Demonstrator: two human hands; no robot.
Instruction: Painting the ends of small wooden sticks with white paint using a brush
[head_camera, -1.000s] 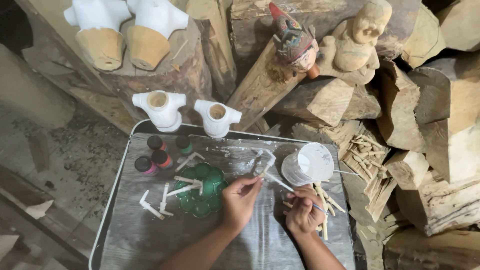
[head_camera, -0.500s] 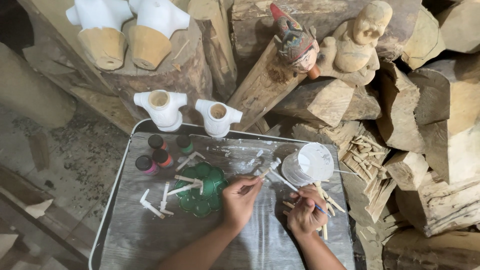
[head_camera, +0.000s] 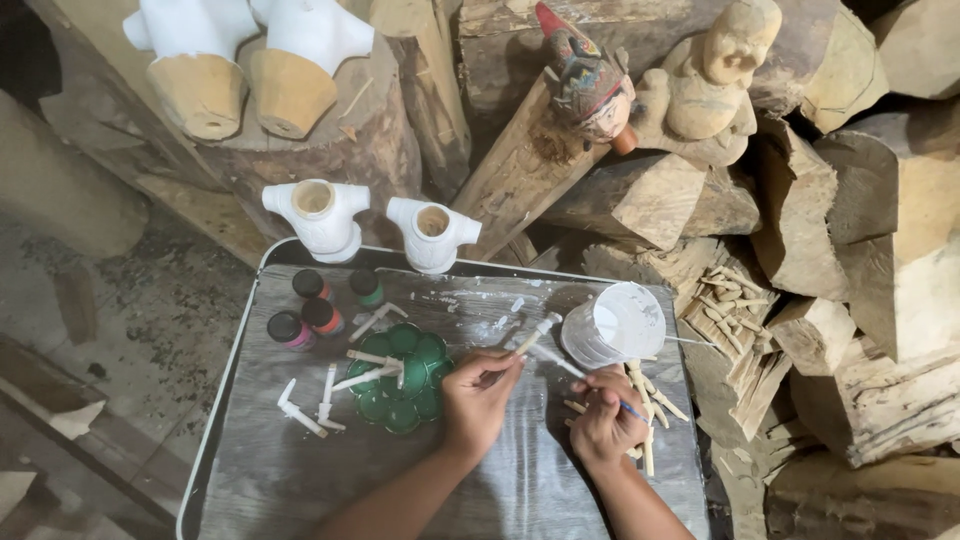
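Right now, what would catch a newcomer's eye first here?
Probably the painted puppet head propped on logs at top centre, beside an unpainted carved figure. Below, on the grey tray, the left hand holds a small white piece while the right hand holds a brush.

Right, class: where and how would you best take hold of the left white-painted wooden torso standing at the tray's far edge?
Grip the left white-painted wooden torso around its rounded body below the two arm stubs, coming from above. It stands upright with its open neck hole facing up, and the stubs would probably stop the fingers from slipping.

Dim soft light, sharp, dark corners
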